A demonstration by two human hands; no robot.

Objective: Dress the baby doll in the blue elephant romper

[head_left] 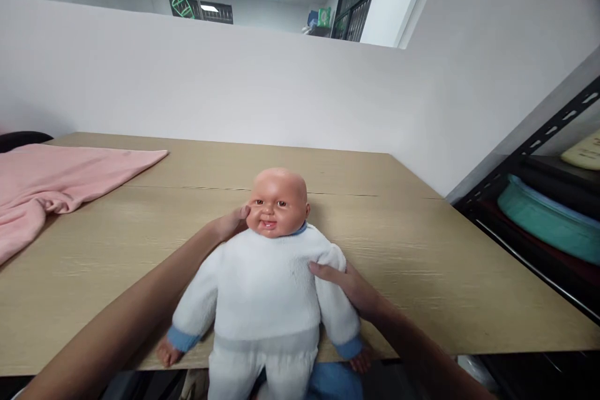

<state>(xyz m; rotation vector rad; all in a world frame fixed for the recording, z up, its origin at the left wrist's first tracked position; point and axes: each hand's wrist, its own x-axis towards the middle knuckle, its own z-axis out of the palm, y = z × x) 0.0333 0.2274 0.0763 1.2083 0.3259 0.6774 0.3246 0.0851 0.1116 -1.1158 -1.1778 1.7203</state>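
Note:
A baby doll (265, 287) in a white fleece suit with blue cuffs sits upright at the near edge of a wooden table (422, 262), facing me, its legs hanging over the edge. My left hand (230, 224) reaches behind the doll's head and neck, fingers touching its cheek. My right hand (349, 284) grips the doll's side under its arm, thumb on the white chest.
A pink blanket (51, 181) lies crumpled on the table's far left. A black metal shelf (539, 150) stands at the right, holding a teal basin (548, 219). A white partition wall runs behind the table.

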